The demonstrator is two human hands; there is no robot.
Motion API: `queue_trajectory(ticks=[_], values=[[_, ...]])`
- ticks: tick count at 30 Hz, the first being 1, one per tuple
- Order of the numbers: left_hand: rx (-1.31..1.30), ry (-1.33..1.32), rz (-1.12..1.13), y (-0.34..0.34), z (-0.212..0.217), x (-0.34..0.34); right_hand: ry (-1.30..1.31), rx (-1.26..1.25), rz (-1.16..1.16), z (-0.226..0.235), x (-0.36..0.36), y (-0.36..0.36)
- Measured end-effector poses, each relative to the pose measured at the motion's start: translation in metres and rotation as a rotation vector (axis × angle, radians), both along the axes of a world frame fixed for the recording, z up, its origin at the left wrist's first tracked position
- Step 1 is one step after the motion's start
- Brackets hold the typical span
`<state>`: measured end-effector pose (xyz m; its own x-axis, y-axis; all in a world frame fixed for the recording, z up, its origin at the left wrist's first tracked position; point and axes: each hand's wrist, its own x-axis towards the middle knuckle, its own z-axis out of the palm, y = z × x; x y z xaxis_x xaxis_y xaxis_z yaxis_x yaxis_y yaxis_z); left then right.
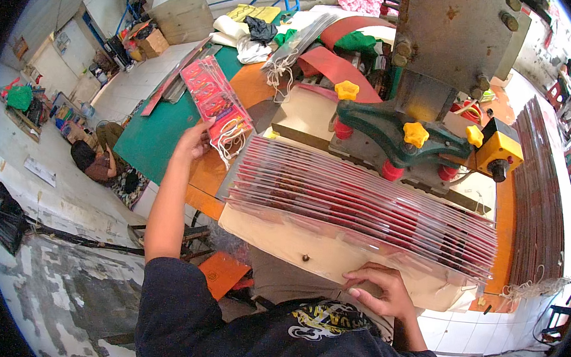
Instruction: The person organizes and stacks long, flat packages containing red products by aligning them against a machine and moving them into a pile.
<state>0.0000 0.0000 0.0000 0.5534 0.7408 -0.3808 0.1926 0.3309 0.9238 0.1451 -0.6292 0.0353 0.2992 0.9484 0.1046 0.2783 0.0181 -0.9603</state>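
My left hand (195, 140) is at the lower left edge of a small stack of red printed plastic bags (216, 99), its fingers curled at that edge. White strings (233, 146) hang loose from the stack's near end. In front of me, a long fanned row of clear plastic sleeves with red and dark printing (363, 208) lies on a cream board (280, 242). My right hand (382, 290) rests at the board's front edge, fingers bent and slightly apart, holding nothing. A small dark spot or hole shows in the board to its left.
A heavy press (430, 133) with yellow star knobs stands behind the row, a yellow control box (500, 155) at its right. Tall stacked sleeves (542, 199) line the right side. A green mat (162, 132) covers the table's left. Another person (99, 164) sits low at far left.
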Motion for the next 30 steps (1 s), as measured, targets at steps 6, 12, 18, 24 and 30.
queue_trajectory(ticks=[6, 12, 18, 24, 30], values=[[-0.090, -0.316, 0.091, -0.018, 0.009, 0.024, -0.010, 0.028, -0.037, 0.001, -0.002, 0.000], [-0.086, -0.436, 0.120, 0.000, -0.007, -0.003, -0.026, 0.032, -0.003, 0.000, -0.006, -0.001], [-0.050, -0.383, 0.123, -0.047, 0.041, 0.010, -0.044, 0.027, -0.045, -0.002, -0.004, -0.003], [0.027, -0.344, -0.001, -0.025, 0.060, -0.023, -0.047, 0.026, -0.047, -0.001, -0.006, -0.002], [0.023, -0.413, -0.085, -0.035, 0.073, -0.049, -0.031, 0.013, -0.054, 0.003, -0.010, 0.001]])
